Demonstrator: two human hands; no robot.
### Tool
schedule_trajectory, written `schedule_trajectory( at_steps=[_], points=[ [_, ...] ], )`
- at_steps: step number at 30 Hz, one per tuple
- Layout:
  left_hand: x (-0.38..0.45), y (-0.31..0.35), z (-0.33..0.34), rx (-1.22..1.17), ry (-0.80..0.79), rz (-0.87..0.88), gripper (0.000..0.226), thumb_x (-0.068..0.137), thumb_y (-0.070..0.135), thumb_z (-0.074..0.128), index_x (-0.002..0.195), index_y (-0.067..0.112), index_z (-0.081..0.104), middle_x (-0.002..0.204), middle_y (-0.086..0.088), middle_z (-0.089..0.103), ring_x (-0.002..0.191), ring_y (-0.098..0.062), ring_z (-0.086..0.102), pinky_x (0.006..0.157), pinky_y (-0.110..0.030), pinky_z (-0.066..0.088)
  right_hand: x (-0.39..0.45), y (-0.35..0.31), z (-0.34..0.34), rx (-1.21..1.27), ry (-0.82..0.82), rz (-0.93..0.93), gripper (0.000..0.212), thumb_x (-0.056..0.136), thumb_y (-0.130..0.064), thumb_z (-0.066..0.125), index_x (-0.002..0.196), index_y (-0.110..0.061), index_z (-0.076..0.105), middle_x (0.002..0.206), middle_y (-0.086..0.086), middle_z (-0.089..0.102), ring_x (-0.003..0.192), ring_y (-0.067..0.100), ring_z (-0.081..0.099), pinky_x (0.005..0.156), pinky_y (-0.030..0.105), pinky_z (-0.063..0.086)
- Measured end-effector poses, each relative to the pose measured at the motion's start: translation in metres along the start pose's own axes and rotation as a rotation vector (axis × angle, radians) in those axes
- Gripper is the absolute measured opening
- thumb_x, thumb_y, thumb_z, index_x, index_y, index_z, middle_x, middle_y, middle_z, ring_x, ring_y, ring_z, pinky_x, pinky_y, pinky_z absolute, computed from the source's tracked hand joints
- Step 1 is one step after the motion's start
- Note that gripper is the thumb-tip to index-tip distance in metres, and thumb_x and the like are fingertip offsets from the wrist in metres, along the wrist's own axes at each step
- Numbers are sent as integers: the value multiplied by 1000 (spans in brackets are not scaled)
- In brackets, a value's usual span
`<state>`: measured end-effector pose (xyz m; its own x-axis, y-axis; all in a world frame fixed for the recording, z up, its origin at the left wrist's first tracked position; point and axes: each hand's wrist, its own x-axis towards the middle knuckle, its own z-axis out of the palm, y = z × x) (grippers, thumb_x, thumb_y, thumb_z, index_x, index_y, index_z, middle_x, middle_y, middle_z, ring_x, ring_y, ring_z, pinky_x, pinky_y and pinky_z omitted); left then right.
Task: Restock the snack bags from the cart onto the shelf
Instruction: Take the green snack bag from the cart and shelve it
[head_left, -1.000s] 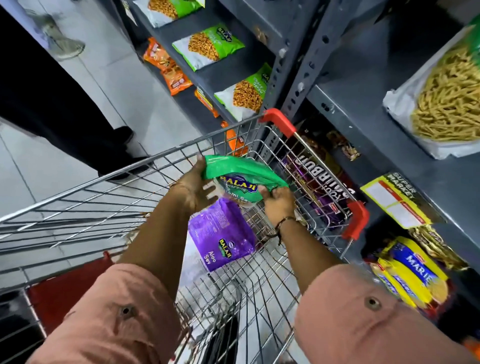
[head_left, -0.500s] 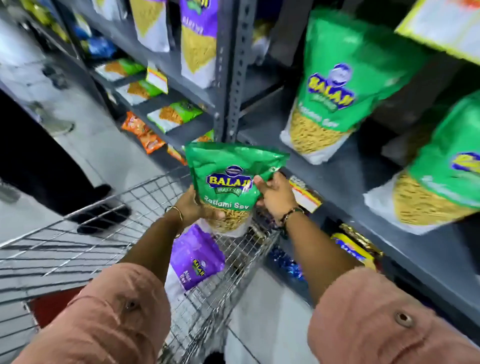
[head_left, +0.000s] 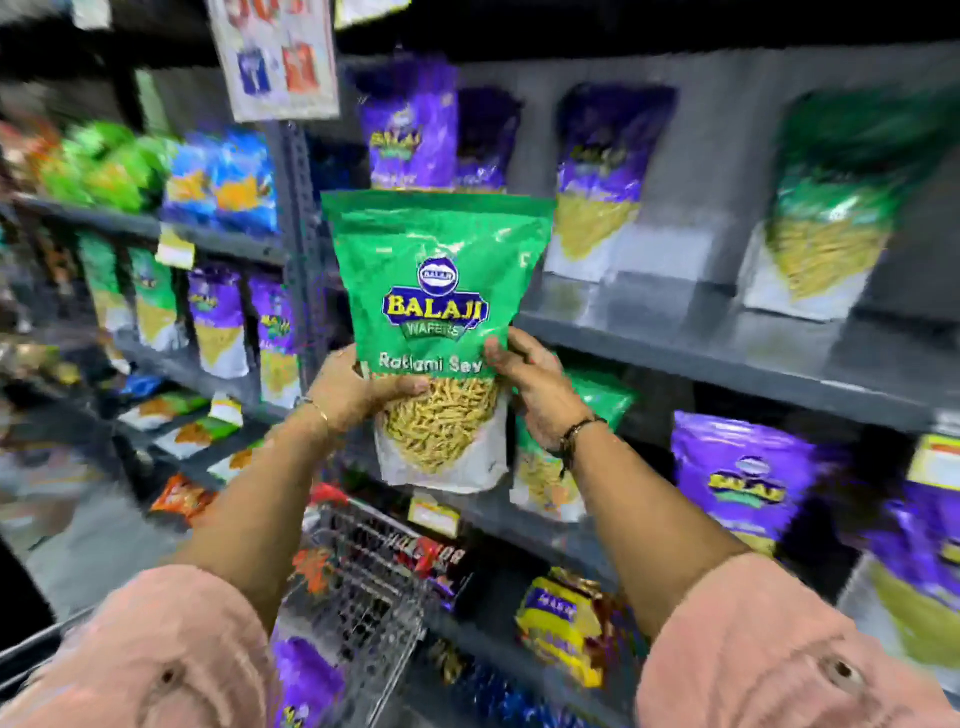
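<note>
I hold a green Balaji Ratlami Sev bag (head_left: 436, 291) upright in front of the grey shelf (head_left: 727, 358). My left hand (head_left: 353, 389) grips its lower left side and my right hand (head_left: 535, 384) grips its lower right side. The wire cart (head_left: 363, 582) stands below my arms, with a purple snack bag (head_left: 306, 675) in it. Purple bags (head_left: 410, 124) and a green bag (head_left: 831, 208) stand on the shelf behind.
Another green bag (head_left: 550, 467) stands on the shelf below, right behind my right wrist. More purple bags (head_left: 748, 478) fill the lower right. The shelving bay on the left holds green, blue and purple packs (head_left: 218, 312). A paper sign (head_left: 275, 57) hangs above.
I have lifted the green bag out of the cart up to shelf height, now upright. My view has swung from the cart up to the shelves.
</note>
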<state>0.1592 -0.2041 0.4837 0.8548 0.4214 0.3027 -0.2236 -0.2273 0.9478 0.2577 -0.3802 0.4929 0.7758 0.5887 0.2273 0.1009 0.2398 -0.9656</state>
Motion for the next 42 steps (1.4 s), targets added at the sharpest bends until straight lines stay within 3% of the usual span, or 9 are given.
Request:
schedule_trajectory(
  at_steps=[5, 9, 12, 15, 24, 32, 35, 38, 42],
  points=[
    [17, 83, 88, -89, -121, 133, 26, 67, 0, 76, 86, 17, 68, 63, 23, 72, 56, 8, 65, 51, -9, 50, -31, -99, -74, -126, 224, -187, 48, 87, -12, 64, 128, 7, 50, 130, 16, 57, 122, 25, 53, 111, 43, 40],
    [39, 128, 165, -212, -162, 198, 23, 68, 1, 77, 83, 16, 69, 66, 16, 74, 61, 0, 68, 60, -16, 56, -47, -157, -130, -291, 355, -350, 18, 88, -24, 63, 98, -9, 63, 99, 11, 65, 96, 20, 52, 85, 38, 48],
    [58, 156, 219, -278, -236, 248, 28, 65, 4, 80, 89, 14, 70, 76, 10, 77, 65, 0, 69, 61, -14, 55, -55, -182, -174, -324, 395, -326, 51, 85, -28, 67, 126, -3, 51, 130, 19, 60, 120, 28, 58, 106, 46, 45],
    [78, 170, 270, -323, -317, 232, 40, 60, 10, 85, 97, 10, 70, 86, 4, 76, 73, -6, 72, 62, -16, 56, -64, -191, -219, -361, 429, -319, 67, 75, -33, 75, 131, -8, 48, 131, 12, 61, 118, 27, 61, 103, 44, 48],
    [135, 130, 393, -347, -513, 140, 49, 54, 11, 88, 99, 15, 68, 82, 8, 74, 63, 3, 69, 53, -12, 53, -57, -158, -310, -383, 691, -320, 55, 60, -51, 77, 106, -26, 59, 113, 2, 70, 104, 17, 67, 96, 40, 53],
    [162, 103, 422, -424, -554, 163, 66, 53, 20, 89, 111, 19, 57, 108, -5, 71, 88, -15, 69, 68, -21, 57, -29, -145, -338, -362, 733, -335, 34, 80, -28, 70, 112, -29, 56, 116, 0, 68, 105, 13, 67, 91, 32, 55],
    [166, 98, 420, -296, -679, 165, 111, 30, 26, 95, 126, 15, 40, 122, -7, 62, 107, -21, 62, 92, -33, 53, -27, -170, -342, -304, 733, -345, 46, 74, -50, 66, 114, -27, 58, 128, 1, 62, 107, 7, 64, 91, 26, 51],
    [169, 96, 417, -119, -665, 163, 119, 19, 39, 91, 125, 23, 38, 124, -2, 60, 114, -22, 58, 103, -39, 46, -19, -220, -352, -201, 816, -402, 74, 84, -67, 40, 137, -17, 47, 126, -6, 58, 114, 11, 54, 99, 33, 41],
    [169, 96, 412, -82, -686, 184, 119, 16, 45, 93, 122, 26, 42, 122, 3, 63, 113, -19, 60, 103, -42, 47, -7, -265, -354, -272, 1024, -471, 47, 92, -39, 53, 128, -9, 55, 125, 7, 63, 108, 21, 61, 94, 28, 51]
  ],
)
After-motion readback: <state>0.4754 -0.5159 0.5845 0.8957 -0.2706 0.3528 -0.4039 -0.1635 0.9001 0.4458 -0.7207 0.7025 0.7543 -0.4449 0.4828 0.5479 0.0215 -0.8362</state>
